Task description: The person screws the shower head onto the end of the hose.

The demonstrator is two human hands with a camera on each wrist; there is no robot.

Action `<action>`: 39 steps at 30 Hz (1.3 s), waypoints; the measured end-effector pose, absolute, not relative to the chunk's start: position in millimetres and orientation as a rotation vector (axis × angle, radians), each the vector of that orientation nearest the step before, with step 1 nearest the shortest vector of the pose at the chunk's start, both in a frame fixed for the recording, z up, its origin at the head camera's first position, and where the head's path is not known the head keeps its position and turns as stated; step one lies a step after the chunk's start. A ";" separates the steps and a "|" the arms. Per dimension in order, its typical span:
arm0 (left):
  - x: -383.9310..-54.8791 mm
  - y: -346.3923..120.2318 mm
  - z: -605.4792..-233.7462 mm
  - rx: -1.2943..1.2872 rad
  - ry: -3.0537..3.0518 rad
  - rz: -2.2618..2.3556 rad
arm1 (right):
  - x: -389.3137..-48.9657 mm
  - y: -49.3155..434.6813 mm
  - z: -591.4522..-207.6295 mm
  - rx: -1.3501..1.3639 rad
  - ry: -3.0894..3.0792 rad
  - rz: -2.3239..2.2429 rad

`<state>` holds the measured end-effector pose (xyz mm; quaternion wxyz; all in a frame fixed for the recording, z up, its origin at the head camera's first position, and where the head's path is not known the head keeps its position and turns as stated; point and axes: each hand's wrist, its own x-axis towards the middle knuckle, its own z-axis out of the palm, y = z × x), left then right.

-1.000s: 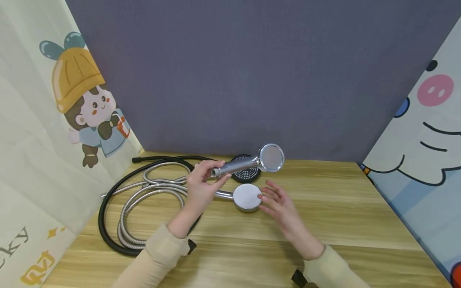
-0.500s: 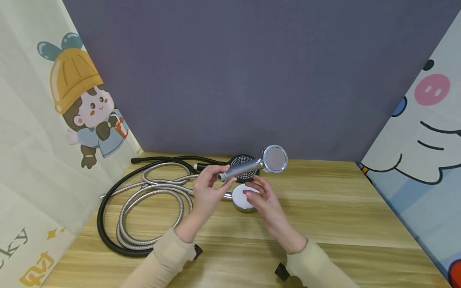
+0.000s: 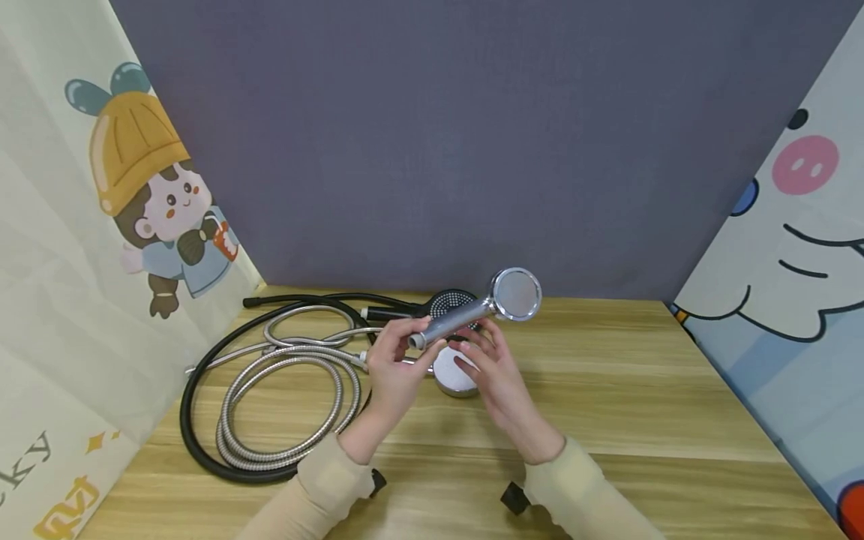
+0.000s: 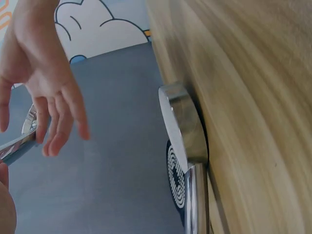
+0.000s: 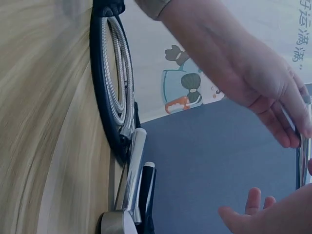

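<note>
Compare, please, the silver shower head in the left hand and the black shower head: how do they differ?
The left hand holds the silver shower head raised; the black shower head lies on the table. The silver one's face looks plain grey; the black one's shows pale dots. Both have a handle and round face.

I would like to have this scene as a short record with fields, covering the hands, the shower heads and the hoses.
Left hand: pinches the raised chrome shower head by its handle end
Right hand: close to the same handle; contact unclear
Raised handle end: open, no hose attached
Table, front: white-faced shower head, face up
Table, back: black shower head
Table, left: black hose, coiled metal hose
</note>
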<state>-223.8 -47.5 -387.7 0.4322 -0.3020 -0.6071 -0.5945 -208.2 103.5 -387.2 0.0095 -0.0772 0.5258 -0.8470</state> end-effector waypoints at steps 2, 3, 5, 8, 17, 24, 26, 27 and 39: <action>-223.5 -45.4 -389.0 -0.750 -1.489 -1.505 | -207.3 102.4 -385.6 -0.244 1.608 -2.669; -223.3 -44.0 -389.7 -0.749 -1.478 -1.517 | -206.7 101.8 -384.8 -0.243 1.584 -2.684; -223.1 -41.3 -391.2 -0.742 -1.467 -1.527 | -205.1 100.9 -382.9 -0.246 1.546 -2.714; -222.9 -37.3 -393.7 -0.718 -1.475 -1.499 | -203.0 100.4 -379.7 -0.260 1.507 -2.761; -221.4 -25.4 -401.1 -0.700 -1.480 -1.503 | -200.6 101.1 -372.9 -0.194 1.472 -2.833; -220.3 -17.8 -406.4 -0.617 -1.531 -1.420 | -199.9 99.3 -370.5 -0.126 1.475 -2.832; -220.2 -16.6 -407.4 -0.591 -1.549 -1.383 | -199.9 98.1 -369.9 -0.107 1.460 -2.830; -219.9 -15.9 -407.8 -0.579 -1.558 -1.372 | -200.2 97.4 -369.6 -0.096 1.450 -2.830; -215.0 -4.6 -417.0 -0.431 -1.624 -1.420 | -198.7 94.5 -367.8 0.012 1.453 -2.826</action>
